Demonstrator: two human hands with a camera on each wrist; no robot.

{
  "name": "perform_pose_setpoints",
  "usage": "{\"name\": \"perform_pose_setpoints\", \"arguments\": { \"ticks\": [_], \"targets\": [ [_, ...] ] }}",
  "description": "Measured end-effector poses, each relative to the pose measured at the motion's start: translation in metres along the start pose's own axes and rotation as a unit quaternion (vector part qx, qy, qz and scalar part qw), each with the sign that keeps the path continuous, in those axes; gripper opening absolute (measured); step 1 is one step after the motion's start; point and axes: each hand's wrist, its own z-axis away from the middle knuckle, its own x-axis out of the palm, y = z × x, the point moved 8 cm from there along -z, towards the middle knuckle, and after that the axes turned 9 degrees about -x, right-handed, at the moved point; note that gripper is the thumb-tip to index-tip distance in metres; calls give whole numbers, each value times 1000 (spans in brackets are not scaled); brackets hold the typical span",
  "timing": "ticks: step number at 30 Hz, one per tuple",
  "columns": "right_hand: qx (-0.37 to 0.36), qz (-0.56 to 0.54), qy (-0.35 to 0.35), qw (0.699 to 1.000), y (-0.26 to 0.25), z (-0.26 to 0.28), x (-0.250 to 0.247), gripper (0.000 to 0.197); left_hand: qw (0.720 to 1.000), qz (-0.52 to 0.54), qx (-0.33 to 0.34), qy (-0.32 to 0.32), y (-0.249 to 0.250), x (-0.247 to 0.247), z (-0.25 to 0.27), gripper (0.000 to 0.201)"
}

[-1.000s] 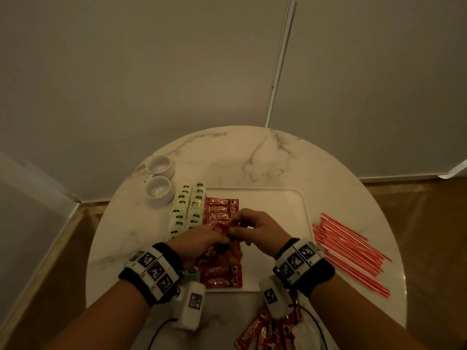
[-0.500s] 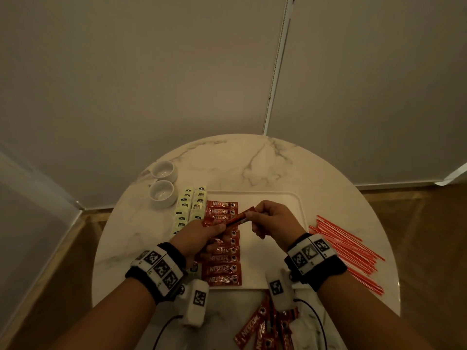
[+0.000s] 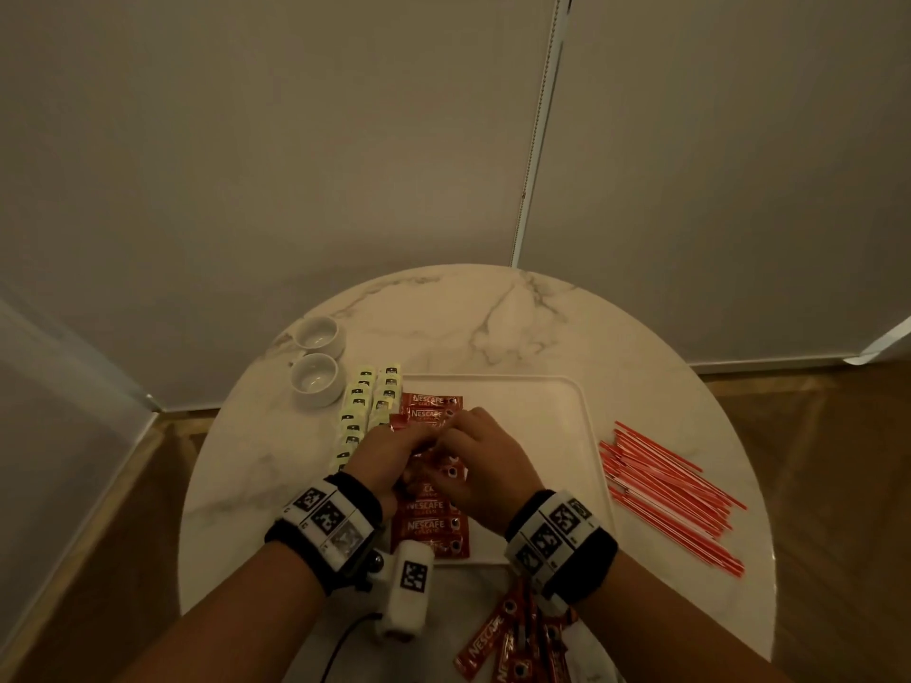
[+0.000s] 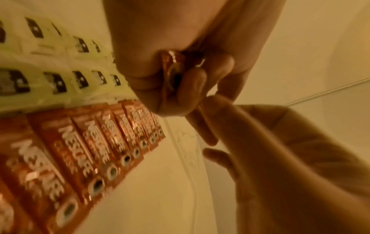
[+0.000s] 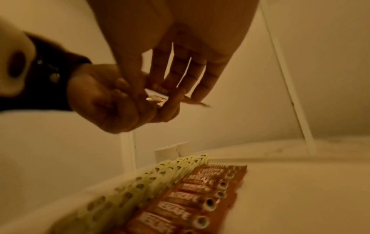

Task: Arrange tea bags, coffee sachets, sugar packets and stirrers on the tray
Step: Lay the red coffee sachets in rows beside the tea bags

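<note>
While half a second ago the sachet [image 3: 400, 422] was lifted clear, it's now lowered over the tray's [image 3: 532, 382] coffee row | left hand [image 3: 382, 453] clamped on it | right hand [image 3: 475, 453] fingers pinching too | placement imminent

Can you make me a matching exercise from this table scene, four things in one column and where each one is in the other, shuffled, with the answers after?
Things:
1. stirrers
2. two white cups
3. tea bags
4. loose coffee sachets

Places:
A. on the table's near edge, by the right wrist
B. in rows at the tray's left edge, beside the row of coffee sachets
C. on the table to the right of the tray
D. on the table at the far left, off the tray

Pairs: 1-C, 2-D, 3-B, 4-A
</note>
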Motion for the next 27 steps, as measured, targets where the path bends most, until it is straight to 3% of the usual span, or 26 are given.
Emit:
{"name": "perform_pose_setpoints", "arguments": {
  "ticks": [2, 4, 6, 8, 12, 16, 20, 24, 27],
  "targets": [
    [66, -83, 20, 994, 11, 3, -2, 22, 1000, -11, 18, -3, 7, -3, 2, 11],
    [185, -165, 65, 967, 34, 8, -8, 18, 999, -14, 32, -15, 14, -2, 7, 3],
    [299, -267, 93, 911, 57, 12, -6, 10, 999, -26, 40, -22, 17, -4, 7, 6],
    [360, -367, 85, 853, 69, 10, 1, 25, 996, -72, 50, -8, 21, -9, 2, 8],
    [387, -351, 25, 852, 82, 0, 7, 45, 993, -100, 55, -7, 27, -12, -5, 3],
    [411, -421, 19, 809, 83, -2, 21, 26, 993, -73, 89, -11, 36, -5, -4, 8],
    [391, -391, 3, 833, 95, -11, 22, 7, 985, -136, 101, 27, 40, -14, -21, 13],
    [413, -410, -49, 812, 110, -14, 27, 3, 975, -164, 119, 88, 53, -27, -31, 15],
    [431, -436, -8, 790, 124, -20, 29, 6, 969, -166, 109, 146, 59, -42, -36, 25]
  ]
}}
